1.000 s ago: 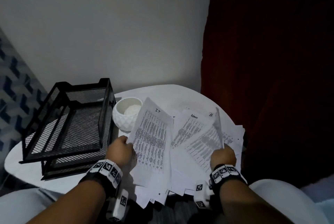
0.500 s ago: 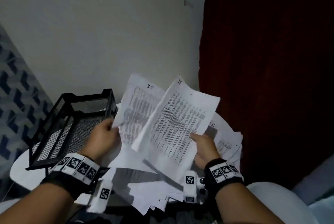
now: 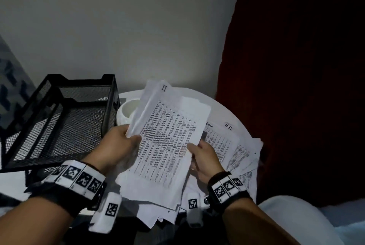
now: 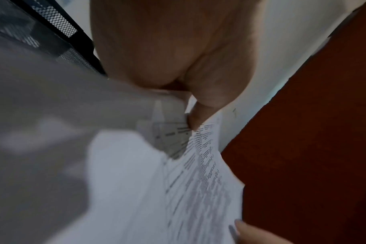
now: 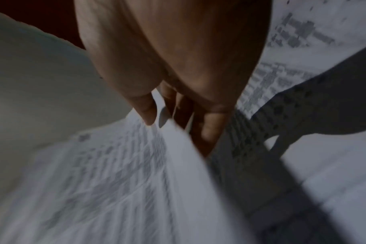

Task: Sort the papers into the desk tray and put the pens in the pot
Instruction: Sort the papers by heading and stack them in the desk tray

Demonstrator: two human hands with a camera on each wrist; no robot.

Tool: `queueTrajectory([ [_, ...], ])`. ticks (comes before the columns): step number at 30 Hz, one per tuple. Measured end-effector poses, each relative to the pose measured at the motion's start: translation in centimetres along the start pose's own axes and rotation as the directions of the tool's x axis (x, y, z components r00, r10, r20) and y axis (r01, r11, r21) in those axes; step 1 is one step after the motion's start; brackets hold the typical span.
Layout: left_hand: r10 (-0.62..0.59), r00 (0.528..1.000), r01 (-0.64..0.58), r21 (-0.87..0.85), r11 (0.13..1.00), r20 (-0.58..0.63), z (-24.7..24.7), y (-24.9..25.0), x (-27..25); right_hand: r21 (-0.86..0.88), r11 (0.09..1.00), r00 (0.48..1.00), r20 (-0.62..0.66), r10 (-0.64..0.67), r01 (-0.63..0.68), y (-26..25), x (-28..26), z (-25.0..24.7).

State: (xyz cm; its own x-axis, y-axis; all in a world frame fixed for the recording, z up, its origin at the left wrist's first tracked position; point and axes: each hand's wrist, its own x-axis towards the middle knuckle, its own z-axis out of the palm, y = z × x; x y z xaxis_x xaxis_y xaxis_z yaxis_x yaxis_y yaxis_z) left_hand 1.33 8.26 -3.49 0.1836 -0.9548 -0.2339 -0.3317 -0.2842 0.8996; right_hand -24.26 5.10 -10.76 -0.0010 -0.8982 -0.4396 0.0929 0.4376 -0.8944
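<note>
Both hands hold a thin bundle of printed sheets above the near edge of the round white tabletop. The left hand pinches the bundle's left edge between thumb and curled fingers, and the right hand grips the right edge, thumb on top and fingers curled beneath. The top sheet carries dense columns of print and a handwritten mark at its upper corner.

More loose papers lie fanned across the right side of the tabletop and spill over its near edge. The black mesh desk tray stands at the left edge, its tiers showing no paper, and the white pot sits just beside the tray toward the far edge, partly covered by the raised bundle.

The sheets look light and floppy; held by their edges they bow, so they will likely sag or slide apart unless squared up first. A grip along both long edges, or flat support from beneath, should keep them together on the way to the tray.

No pens are visible; whether any lie under the papers cannot be told. Both wrist views are blurred, and the pot's inside and the tray's lower tier are largely hidden.
</note>
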Motion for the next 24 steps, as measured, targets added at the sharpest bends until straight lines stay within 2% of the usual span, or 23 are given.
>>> queueTrajectory([
  [2,0.006,1.0,-0.005,-0.081,0.997,0.004,-0.1,0.3,-0.1,-0.105,0.994,0.981,-0.191,-0.011,-0.01,0.5,1.2,-2.0],
  [3,0.0,1.0,0.0,-0.093,0.996,0.0,-0.2,0.5,-0.1,-0.162,0.986,0.949,-0.315,-0.017,-0.036,1.1,2.0,-3.3],
  [5,0.038,0.998,-0.036,0.028,0.999,-0.049,-0.7,0.5,0.2,-0.287,0.943,0.851,-0.525,-0.006,-0.17,2.1,3.4,-6.0],
  [7,0.058,0.995,-0.052,0.069,0.996,-0.081,-1.1,0.3,0.3,-0.37,0.87,0.792,-0.61,0.037,-0.326,3.1,3.6,-7.8],
  [8,0.052,0.995,-0.047,0.064,0.997,-0.084,-1.2,0.2,0.4,-0.37,0.856,0.783,-0.619,0.063,-0.362,3.6,3.6,-8.4],
  [10,0.033,0.996,-0.027,0.076,0.997,-0.084,-1.3,0.0,0.3,-0.372,0.851,0.803,-0.588,0.093,-0.37,4.4,3.4,-8.6],
  [13,0.013,0.995,-0.006,0.079,0.997,-0.095,-1.5,-0.2,0.1,-0.408,0.843,0.811,-0.582,0.056,-0.351,5.1,3.7,-8.7],
  [16,-0.006,0.993,0.018,0.096,0.995,-0.117,-1.7,-0.5,0.2,-0.341,0.902,0.795,-0.606,0.003,-0.264,4.5,3.9,-9.3],
  [19,-0.021,0.99,0.037,0.108,0.993,-0.14,-1.8,-0.5,0.4,-0.317,0.945,0.78,-0.609,-0.144,-0.073,3.5,3.9,-9.6],
  [21,-0.022,0.986,0.04,0.111,0.993,-0.164,-1.7,-0.3,0.4,-0.328,0.944,0.797,-0.579,-0.172,-0.035,3.0,3.8,-9.4],
  [24,-0.015,0.985,0.032,0.097,0.995,-0.17,-1.6,-0.1,0.3,-0.257,0.966,0.843,-0.526,-0.111,-0.033,2.9,3.1,-9.3],
])
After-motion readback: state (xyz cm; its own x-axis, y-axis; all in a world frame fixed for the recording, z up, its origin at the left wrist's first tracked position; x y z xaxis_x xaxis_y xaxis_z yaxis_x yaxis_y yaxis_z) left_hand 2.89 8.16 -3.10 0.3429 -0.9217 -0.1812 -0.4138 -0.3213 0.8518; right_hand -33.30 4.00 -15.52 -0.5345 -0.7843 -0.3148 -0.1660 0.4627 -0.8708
